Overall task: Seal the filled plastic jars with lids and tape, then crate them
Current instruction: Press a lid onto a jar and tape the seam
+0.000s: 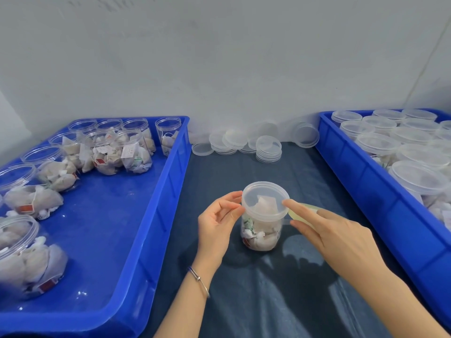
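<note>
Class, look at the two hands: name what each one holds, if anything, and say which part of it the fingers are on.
The left hand pinches the lidded jar at the lid's left rim. The right hand touches its right rim, holding a tape strip.

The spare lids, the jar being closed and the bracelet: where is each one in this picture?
Stack of spare lids (268,148): head view, top lid of the stack near the wall.
Jar (260,234): head view, clear side wall below its lid.
Bracelet (199,279): head view, band on the left wrist.

Right crate (366,181) cut off rightward.
</note>
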